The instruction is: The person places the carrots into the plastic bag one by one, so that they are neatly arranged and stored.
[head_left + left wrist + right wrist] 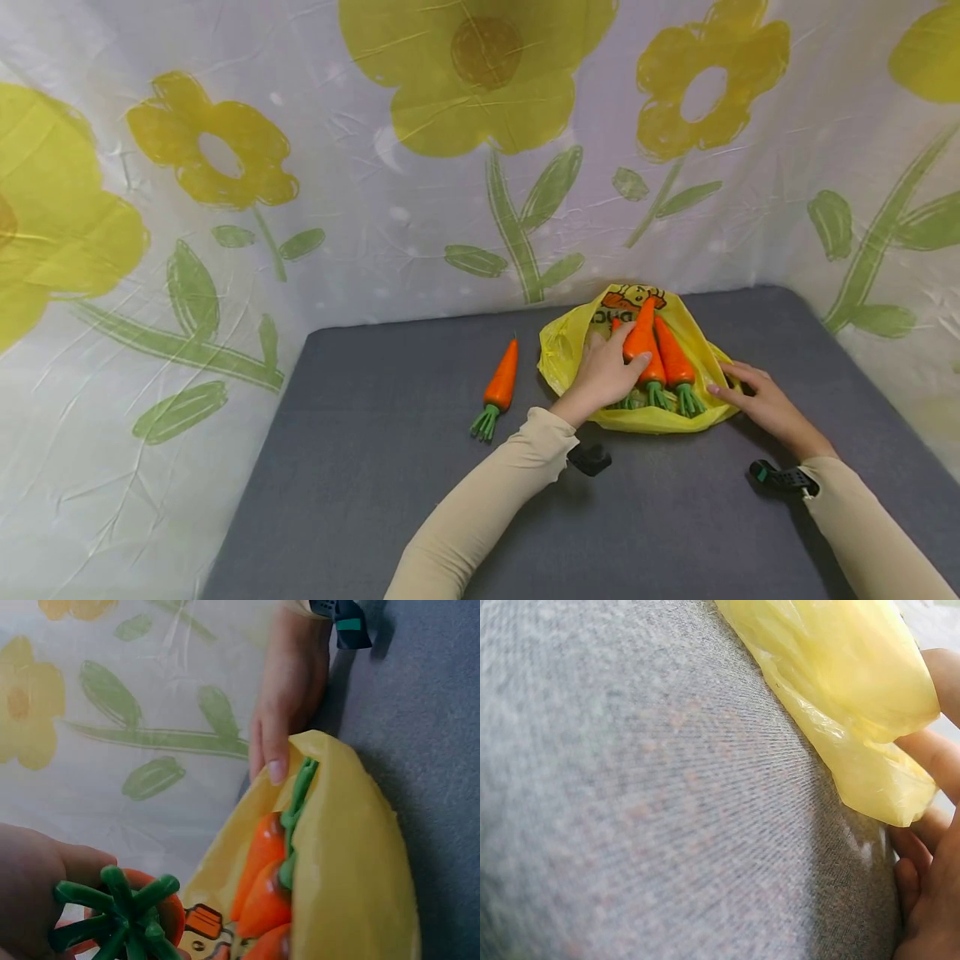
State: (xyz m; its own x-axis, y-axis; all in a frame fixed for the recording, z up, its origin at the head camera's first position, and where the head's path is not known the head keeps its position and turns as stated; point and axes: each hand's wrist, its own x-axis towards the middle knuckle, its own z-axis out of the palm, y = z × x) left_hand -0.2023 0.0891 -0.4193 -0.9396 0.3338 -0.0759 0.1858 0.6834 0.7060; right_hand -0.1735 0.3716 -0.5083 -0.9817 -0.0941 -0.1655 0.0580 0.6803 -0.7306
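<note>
My left hand [604, 372] grips an orange toy carrot [647, 333] with a green stalk, over the mouth of a yellow plastic bag [675, 423]. The carrot's tip points away, and its green stalk [120, 911] faces the left wrist camera. Inside the bag lie more carrots [675, 354], partly covered by the hand and the held one. At the bag's right end, my right hand [768, 404] pinches the rim, thumb on one side and fingers on the other. In the right wrist view, the fingers [937, 757] hold the thin plastic [885, 780].
Left of the bag, a single carrot [502, 379] lies on the grey tabletop [375, 467]. A curtain [360, 233] printed with yellow flowers hangs behind and beside the table. Each wrist wears a black strap [783, 478].
</note>
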